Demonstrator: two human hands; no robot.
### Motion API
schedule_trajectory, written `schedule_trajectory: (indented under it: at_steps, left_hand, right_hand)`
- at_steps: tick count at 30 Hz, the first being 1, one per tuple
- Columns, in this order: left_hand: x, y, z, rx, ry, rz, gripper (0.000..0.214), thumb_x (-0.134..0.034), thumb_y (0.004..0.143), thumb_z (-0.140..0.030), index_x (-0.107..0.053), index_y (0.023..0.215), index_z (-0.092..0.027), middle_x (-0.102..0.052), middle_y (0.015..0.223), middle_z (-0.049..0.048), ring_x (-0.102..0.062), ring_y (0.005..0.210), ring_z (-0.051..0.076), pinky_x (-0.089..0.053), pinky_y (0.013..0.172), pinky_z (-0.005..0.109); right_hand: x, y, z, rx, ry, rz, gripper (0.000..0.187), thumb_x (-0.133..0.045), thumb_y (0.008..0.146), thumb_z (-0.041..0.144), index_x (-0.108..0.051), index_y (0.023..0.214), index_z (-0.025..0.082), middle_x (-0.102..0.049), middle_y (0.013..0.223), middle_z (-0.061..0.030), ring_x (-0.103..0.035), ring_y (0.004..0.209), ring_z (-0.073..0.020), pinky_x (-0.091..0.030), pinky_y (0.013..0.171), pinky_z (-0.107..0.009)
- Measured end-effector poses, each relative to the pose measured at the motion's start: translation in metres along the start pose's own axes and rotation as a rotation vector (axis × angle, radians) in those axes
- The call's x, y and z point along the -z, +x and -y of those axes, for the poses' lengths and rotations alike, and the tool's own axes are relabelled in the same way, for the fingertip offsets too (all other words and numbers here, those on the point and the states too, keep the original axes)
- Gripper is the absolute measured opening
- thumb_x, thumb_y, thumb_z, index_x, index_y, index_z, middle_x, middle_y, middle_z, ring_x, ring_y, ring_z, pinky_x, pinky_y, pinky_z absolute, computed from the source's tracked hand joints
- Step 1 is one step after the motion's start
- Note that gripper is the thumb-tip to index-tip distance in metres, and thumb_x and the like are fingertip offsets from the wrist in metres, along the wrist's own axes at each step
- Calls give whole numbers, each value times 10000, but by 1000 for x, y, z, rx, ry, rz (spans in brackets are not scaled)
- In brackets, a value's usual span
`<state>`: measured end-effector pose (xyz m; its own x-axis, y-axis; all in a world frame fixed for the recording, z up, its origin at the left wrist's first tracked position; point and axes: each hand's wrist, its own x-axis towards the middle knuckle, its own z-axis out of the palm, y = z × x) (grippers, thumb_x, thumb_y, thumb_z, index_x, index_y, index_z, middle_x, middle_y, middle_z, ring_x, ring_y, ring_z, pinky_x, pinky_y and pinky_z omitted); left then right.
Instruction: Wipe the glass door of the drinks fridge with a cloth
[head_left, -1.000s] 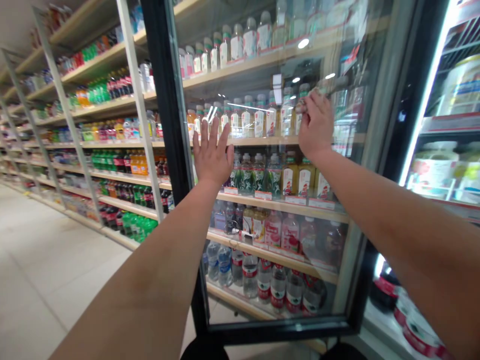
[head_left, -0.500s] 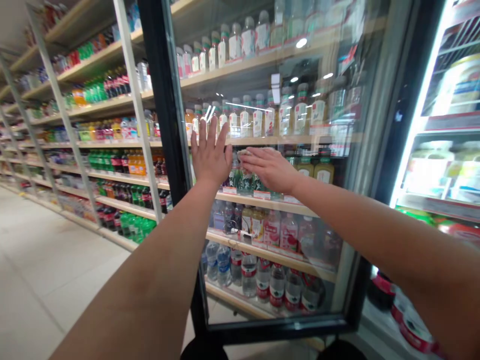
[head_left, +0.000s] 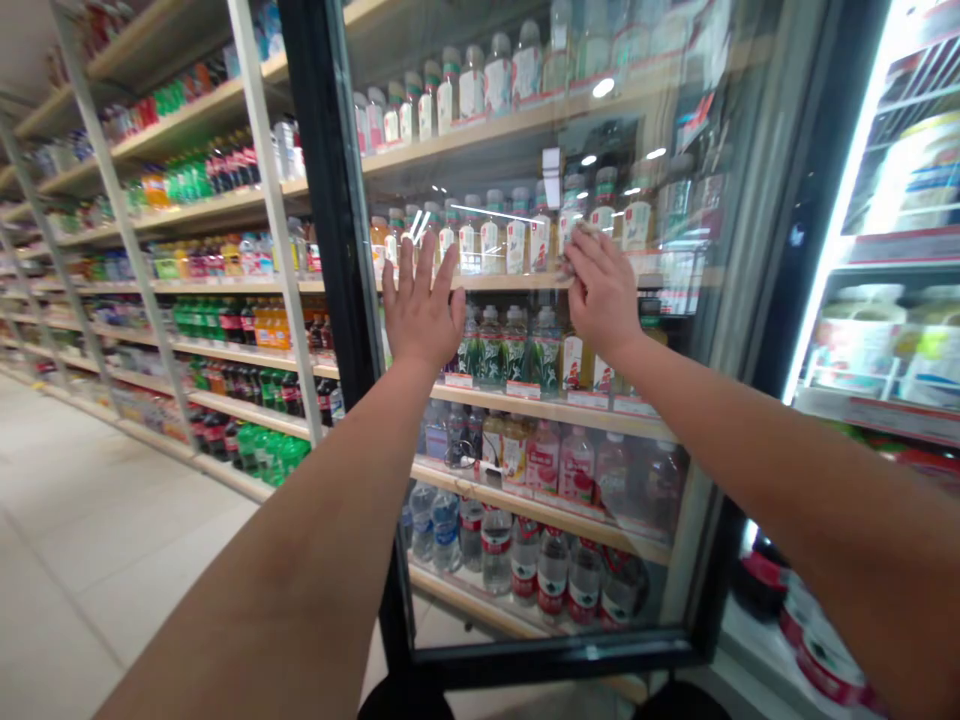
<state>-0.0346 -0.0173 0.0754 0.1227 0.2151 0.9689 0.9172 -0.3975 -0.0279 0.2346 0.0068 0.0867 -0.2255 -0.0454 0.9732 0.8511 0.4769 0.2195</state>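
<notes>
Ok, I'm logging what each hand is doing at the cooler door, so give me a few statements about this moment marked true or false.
1. The left hand lies flat on the glass door, fingers spread. True.
2. The right hand presses a small cloth against the glass. True.
3. The right hand grips a bottle. False: the bottles stand on shelves seen through the glass.
4. The door hangs open, its cooler lit at right. True.
5. The left hand holds the cloth. False: it is empty.
</notes>
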Motion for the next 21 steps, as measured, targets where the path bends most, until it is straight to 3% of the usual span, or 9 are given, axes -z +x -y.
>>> schedule_trajectory:
  at_steps: [5, 9, 12, 17, 21]
  left_hand:
    - [-1, 0, 1, -6, -28, -18, 617, -438, 1010, -335, -374, 1618, -252, -197, 1717, 12, -53, 1614, 242, 4, 1337, 499]
    - [1, 0, 0, -1, -22, -19, 617, -440, 1007, -346, -381, 1614, -254, -190, 1717, 0, -47, 1613, 233, 3, 1335, 490]
    - [2, 0, -2, 7, -47, 0, 622, -436, 1009, -358, -374, 1619, -251, -173, 1722, 12, -32, 1614, 242, 23, 1333, 498]
    - [2, 1, -2, 25, -58, 10, 630, -460, 996, -350, -381, 1614, -258, -183, 1723, 21, -32, 1614, 254, 34, 1334, 496]
    - [1, 1, -1, 16, -37, -3, 625, -465, 996, -343, -383, 1611, -273, -193, 1720, 3, -45, 1614, 242, 21, 1336, 489]
  right_hand:
    - [-3, -27, 40, 294, 106, 304, 561, -451, 963, 115, -562, 1479, 306, -526, 1561, 6, -404, 1518, -272, -379, 1240, -586]
    - [5, -31, 42, 497, 128, 483, 458, -456, 1019, 156, -600, 1438, 271, -548, 1543, 11, -419, 1511, -249, -397, 1237, -535]
    - [12, -19, 21, 393, 83, 400, 498, -457, 1000, 133, -580, 1460, 279, -524, 1565, 5, -401, 1521, -260, -376, 1249, -554]
    - [14, 2, -19, 118, 31, 104, 599, -432, 957, 113, -502, 1529, 278, -498, 1581, -11, -358, 1539, -302, -318, 1278, -604]
    - [7, -12, -11, 72, 51, 30, 611, -406, 959, 118, -491, 1538, 296, -511, 1571, -11, -368, 1535, -302, -353, 1250, -618]
